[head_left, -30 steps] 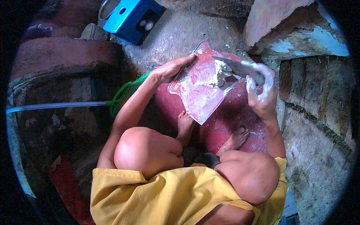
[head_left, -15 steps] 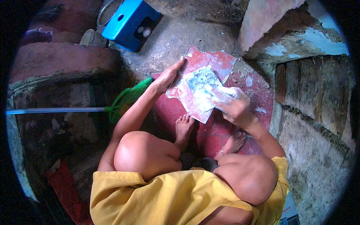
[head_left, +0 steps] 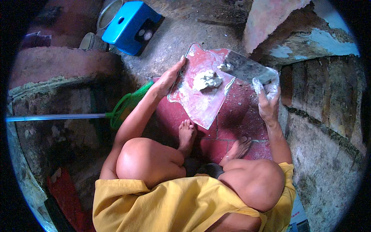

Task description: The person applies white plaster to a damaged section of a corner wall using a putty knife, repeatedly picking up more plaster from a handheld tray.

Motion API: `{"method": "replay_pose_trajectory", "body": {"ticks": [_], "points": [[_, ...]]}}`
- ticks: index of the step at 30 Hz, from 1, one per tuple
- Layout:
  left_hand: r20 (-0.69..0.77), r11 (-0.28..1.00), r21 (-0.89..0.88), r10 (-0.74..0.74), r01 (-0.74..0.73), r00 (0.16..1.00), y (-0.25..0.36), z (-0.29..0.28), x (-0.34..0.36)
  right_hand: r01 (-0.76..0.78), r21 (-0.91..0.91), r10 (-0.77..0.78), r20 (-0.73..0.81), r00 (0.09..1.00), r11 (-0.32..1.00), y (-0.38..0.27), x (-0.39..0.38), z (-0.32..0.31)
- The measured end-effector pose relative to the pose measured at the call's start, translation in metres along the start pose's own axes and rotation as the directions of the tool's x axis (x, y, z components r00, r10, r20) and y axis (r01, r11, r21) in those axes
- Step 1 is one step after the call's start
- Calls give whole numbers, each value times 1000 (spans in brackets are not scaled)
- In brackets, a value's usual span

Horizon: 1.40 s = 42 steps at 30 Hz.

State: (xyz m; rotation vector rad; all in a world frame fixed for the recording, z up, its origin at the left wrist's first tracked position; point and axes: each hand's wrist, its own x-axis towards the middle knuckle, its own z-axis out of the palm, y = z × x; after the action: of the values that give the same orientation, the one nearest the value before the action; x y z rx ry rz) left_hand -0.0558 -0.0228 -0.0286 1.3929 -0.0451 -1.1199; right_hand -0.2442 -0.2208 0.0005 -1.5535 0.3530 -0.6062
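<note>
My left hand grips the left edge of a clear, irregular sheet, its thumb along the rim; it looks like glass or plastic, smeared white, with the red floor showing through. A lump of white paste sits near the middle of the sheet. In my right hand, whose fingers are coated white, is a thin, dark grey rectangular plate. That plate reaches over the sheet's upper right edge, with a small dab of paste at its far left end.
A blue plastic stool stands at the far left beside a round-rimmed object. A green net on a pale pole lies left. Rough walls close in on the right, with rubble on the red tiled floor.
My right hand has moved right and lifted the grey plate off the middle of the sheet. The paste there now shows as a heaped lump. My left hand keeps its grip.
</note>
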Motion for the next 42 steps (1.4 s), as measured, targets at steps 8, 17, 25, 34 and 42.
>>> {"method": "replay_pose_trajectory", "body": {"ticks": [8, 17, 25, 34, 42], "points": [[181, 963, -239, -78, 121, 980, 10, 6, -6, 424, -394, -313, 315, 896, 815, 7, -5, -24], [267, 823, -541, -26, 172, 963, 17, 25, -13, 745, -415, -602, 439, 667, 522, 19, 4, -23], [249, 856, -506, 24, 109, 968, 19, 12, -4, 698, -572, -537, 460, 707, 430, 46, -20, -53], [-8, 916, 401, -34, 34, 999, 16, -25, 8, -141, -123, 154, 106, 982, 982, 14, -4, -61], [107, 812, 575, -199, 103, 974, 13, -12, 9, -51, -326, 109, 161, 981, 944, 55, 1, -68]]}}
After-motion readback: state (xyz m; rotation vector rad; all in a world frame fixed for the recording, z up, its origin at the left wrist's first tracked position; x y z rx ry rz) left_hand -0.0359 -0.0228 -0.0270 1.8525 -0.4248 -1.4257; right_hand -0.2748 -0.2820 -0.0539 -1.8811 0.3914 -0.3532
